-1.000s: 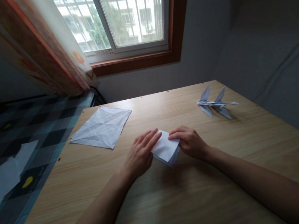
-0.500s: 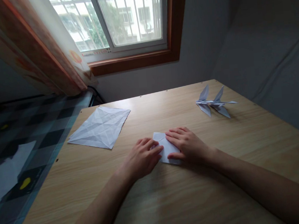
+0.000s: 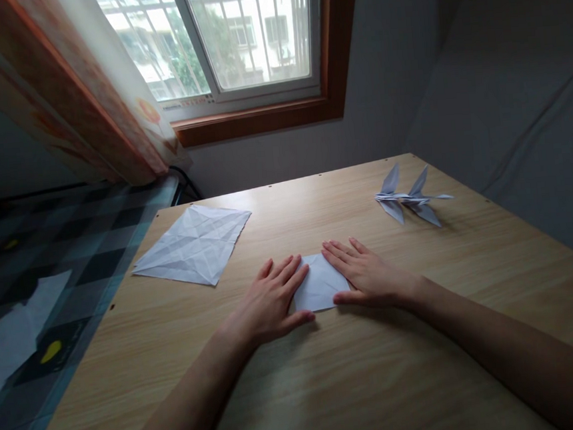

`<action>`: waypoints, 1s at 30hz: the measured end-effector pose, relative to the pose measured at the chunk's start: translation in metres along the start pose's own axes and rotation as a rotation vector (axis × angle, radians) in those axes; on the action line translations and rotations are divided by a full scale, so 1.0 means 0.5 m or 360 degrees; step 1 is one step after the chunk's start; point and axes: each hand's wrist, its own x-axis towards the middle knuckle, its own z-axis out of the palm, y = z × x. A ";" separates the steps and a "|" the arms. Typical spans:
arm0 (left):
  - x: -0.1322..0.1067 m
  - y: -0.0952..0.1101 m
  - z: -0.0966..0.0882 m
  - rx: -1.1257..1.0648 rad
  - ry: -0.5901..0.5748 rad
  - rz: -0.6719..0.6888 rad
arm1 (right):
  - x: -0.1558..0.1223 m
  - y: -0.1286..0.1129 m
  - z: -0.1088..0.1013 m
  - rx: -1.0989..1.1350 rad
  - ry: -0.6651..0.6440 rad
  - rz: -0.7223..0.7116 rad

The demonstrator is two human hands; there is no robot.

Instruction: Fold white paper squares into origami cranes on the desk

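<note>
A small folded piece of white paper point(image 3: 319, 287) lies flat on the wooden table point(image 3: 361, 382) in front of me. My left hand point(image 3: 270, 301) rests open on its left edge, fingers stretched out flat. My right hand point(image 3: 367, 276) lies open on its right edge, fingers spread and pressing down. Both palms sit on the tabletop with the paper between them.
A creased white sheet point(image 3: 193, 244) lies unfolded at the table's back left. A folded paper figure with pointed wings point(image 3: 410, 198) stands at the back right. Left of the table is a checkered bed cover point(image 3: 44, 263) with white paper point(image 3: 11, 336) on it. A window and curtain are behind.
The folded paper, lifted and pinched a second ago, now lies flat. Both hands have opened and spread out flat along its two sides.
</note>
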 end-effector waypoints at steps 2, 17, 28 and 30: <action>-0.001 -0.001 0.000 -0.0011 0.0046 -0.0008 | -0.001 0.008 0.003 0.0011 0.0111 0.0029; -0.005 -0.011 0.013 -0.0035 0.0352 -0.0038 | 0.001 0.012 0.001 0.0190 0.0742 -0.0018; -0.001 -0.007 0.011 0.0028 0.0566 0.0083 | 0.007 -0.008 0.003 -0.0004 0.0692 -0.0494; -0.002 -0.012 0.016 0.0042 0.0651 0.0119 | 0.006 -0.010 0.001 0.0014 0.0687 -0.0490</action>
